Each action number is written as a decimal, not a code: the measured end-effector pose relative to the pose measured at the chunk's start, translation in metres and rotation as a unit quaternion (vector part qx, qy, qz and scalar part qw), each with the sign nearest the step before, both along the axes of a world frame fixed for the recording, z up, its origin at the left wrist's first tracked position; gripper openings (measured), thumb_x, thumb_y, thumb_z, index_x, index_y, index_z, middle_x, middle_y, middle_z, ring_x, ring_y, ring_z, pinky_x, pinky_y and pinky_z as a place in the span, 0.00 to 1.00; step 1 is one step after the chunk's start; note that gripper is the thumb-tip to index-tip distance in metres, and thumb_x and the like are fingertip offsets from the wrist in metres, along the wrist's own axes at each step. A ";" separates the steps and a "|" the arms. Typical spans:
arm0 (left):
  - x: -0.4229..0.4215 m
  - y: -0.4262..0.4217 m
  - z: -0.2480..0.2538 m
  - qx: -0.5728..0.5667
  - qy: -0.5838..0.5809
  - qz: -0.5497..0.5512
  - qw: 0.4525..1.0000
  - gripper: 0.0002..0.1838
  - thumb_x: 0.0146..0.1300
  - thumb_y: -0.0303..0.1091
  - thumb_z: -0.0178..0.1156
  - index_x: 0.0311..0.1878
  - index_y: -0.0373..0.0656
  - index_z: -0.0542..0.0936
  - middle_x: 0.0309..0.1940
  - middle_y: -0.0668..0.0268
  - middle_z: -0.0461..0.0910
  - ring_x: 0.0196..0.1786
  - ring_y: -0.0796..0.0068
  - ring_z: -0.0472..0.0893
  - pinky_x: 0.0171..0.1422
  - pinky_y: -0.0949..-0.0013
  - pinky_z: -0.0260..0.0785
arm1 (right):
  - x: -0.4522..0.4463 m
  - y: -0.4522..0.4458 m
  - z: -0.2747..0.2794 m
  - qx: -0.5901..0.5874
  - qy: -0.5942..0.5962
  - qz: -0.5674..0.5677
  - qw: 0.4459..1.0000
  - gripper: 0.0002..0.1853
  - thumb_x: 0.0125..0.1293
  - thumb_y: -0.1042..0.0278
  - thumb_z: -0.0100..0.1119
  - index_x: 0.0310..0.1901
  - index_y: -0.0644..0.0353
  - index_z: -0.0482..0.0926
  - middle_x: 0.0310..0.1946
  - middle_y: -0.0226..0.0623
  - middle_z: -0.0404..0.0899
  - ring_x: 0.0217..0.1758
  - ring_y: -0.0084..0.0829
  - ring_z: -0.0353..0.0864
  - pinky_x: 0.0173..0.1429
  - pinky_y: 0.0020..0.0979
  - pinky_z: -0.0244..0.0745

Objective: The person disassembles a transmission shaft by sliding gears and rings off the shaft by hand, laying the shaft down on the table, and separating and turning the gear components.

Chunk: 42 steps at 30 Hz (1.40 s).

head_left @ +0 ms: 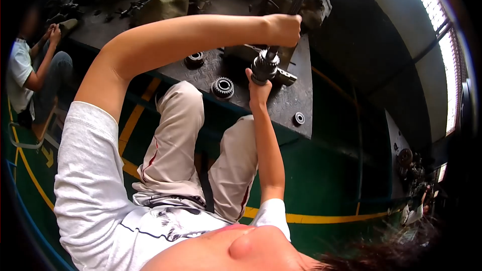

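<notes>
My left hand (283, 30) reaches across from the left and is closed around a dark shaft (272, 50), its far part running up past the fist. Below that fist, a shiny toothed gear assembly (264, 65) sits around the shaft. My right hand (259, 90) holds the assembly from underneath, fingers wrapped at its lower end. Just right of the gears lies a metal cylinder with holes (286, 77). On the metal table (293, 103), a ring gear (222, 88) and a smaller gear (195, 59) stand to the left, and a small bearing (298, 119) is near the right corner.
Large dark metal housings (319, 2) and a brown cloth (163, 6) are at the table's back. A co-worker (30, 73) sits at the far left. Another table with parts (396, 140) stands at the right. Yellow lines (321, 219) cross the green floor.
</notes>
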<state>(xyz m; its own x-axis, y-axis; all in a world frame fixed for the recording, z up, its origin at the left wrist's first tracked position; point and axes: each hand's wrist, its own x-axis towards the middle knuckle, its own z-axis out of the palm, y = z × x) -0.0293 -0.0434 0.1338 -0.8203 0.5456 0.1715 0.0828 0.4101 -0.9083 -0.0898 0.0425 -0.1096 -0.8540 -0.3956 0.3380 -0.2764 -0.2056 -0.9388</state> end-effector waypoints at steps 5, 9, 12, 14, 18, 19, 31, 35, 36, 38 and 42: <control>-0.004 0.012 -0.010 -0.097 0.047 0.001 0.994 0.05 0.55 0.44 0.67 0.25 0.63 0.84 0.27 0.87 0.83 0.36 0.84 0.81 0.62 0.69 0.56 | 0.015 0.001 0.014 -0.005 -0.082 0.049 0.995 0.16 0.59 0.62 0.78 0.23 0.57 0.78 0.19 0.21 0.72 0.22 0.16 0.66 0.27 0.24 0.58; -0.011 0.010 -0.013 -0.078 0.060 0.006 0.995 0.05 0.54 0.43 0.67 0.23 0.66 0.83 0.25 0.89 0.81 0.43 0.82 0.79 0.67 0.68 0.54 | 0.012 -0.002 0.015 -0.015 -0.068 0.054 0.996 0.18 0.59 0.58 0.77 0.23 0.56 0.77 0.18 0.22 0.71 0.20 0.17 0.66 0.26 0.24 0.58; -0.013 0.010 -0.014 -0.070 0.070 -0.007 0.995 0.05 0.53 0.43 0.67 0.24 0.67 0.82 0.26 0.90 0.81 0.46 0.83 0.78 0.70 0.67 0.53 | 0.008 -0.002 0.011 -0.003 -0.071 0.055 0.996 0.14 0.61 0.59 0.76 0.29 0.58 0.81 0.20 0.23 0.73 0.21 0.17 0.67 0.27 0.24 0.60; -0.010 0.010 -0.012 -0.067 0.059 -0.009 0.996 0.03 0.53 0.42 0.67 0.26 0.66 0.83 0.27 0.89 0.81 0.48 0.83 0.78 0.70 0.67 0.53 | 0.005 -0.001 0.008 0.007 -0.070 0.050 0.996 0.12 0.62 0.61 0.75 0.35 0.60 0.84 0.22 0.23 0.74 0.23 0.17 0.68 0.28 0.23 0.62; -0.011 0.000 -0.016 -0.042 0.075 -0.084 0.993 0.02 0.54 0.40 0.66 0.32 0.61 0.84 0.35 0.86 0.83 0.53 0.81 0.76 0.77 0.62 0.51 | 0.006 -0.004 0.004 0.003 -0.031 0.058 0.998 0.15 0.63 0.58 0.74 0.29 0.59 0.81 0.20 0.23 0.73 0.22 0.17 0.67 0.28 0.24 0.61; -0.009 0.000 -0.016 -0.043 0.075 -0.085 0.993 0.02 0.54 0.40 0.66 0.32 0.61 0.84 0.35 0.86 0.83 0.53 0.81 0.76 0.77 0.62 0.51 | 0.006 -0.004 0.002 -0.009 -0.017 0.064 0.998 0.18 0.63 0.57 0.74 0.24 0.57 0.77 0.18 0.22 0.71 0.21 0.18 0.66 0.27 0.25 0.59; 0.019 -0.005 -0.018 -0.063 0.145 -0.083 0.984 0.05 0.56 0.37 0.65 0.37 0.56 0.83 0.58 0.78 0.77 0.80 0.69 0.57 0.88 0.49 0.31 | 0.009 0.000 0.004 0.022 -0.026 0.073 0.997 0.15 0.66 0.58 0.70 0.42 0.64 0.86 0.24 0.24 0.76 0.25 0.17 0.68 0.30 0.23 0.63; 0.030 -0.011 -0.015 -0.020 0.146 -0.083 0.986 0.10 0.57 0.37 0.65 0.43 0.55 0.81 0.63 0.77 0.75 0.81 0.68 0.54 0.87 0.48 0.33 | 0.007 -0.001 0.002 0.009 -0.029 0.072 0.997 0.15 0.67 0.58 0.70 0.43 0.64 0.86 0.24 0.23 0.76 0.25 0.17 0.68 0.31 0.23 0.63; 0.033 -0.015 -0.015 0.010 0.148 -0.104 0.983 0.12 0.57 0.38 0.65 0.45 0.55 0.80 0.63 0.76 0.74 0.81 0.68 0.54 0.87 0.47 0.34 | 0.006 0.001 0.003 0.007 -0.032 0.071 0.997 0.16 0.67 0.58 0.69 0.43 0.65 0.86 0.24 0.23 0.75 0.25 0.17 0.68 0.31 0.23 0.63; 0.034 -0.017 -0.018 0.034 0.143 -0.125 0.981 0.15 0.56 0.37 0.65 0.48 0.55 0.78 0.64 0.75 0.74 0.80 0.67 0.54 0.87 0.48 0.35 | 0.006 -0.001 0.004 0.005 -0.034 0.071 0.997 0.16 0.67 0.57 0.69 0.43 0.65 0.86 0.24 0.23 0.75 0.25 0.17 0.67 0.31 0.23 0.63; 0.033 -0.009 -0.019 0.051 0.138 -0.088 0.985 0.14 0.57 0.37 0.65 0.47 0.54 0.79 0.63 0.73 0.74 0.80 0.67 0.55 0.87 0.50 0.36 | 0.005 0.000 0.005 0.026 -0.033 0.069 0.997 0.17 0.67 0.57 0.69 0.43 0.65 0.86 0.23 0.23 0.73 0.24 0.17 0.67 0.31 0.23 0.63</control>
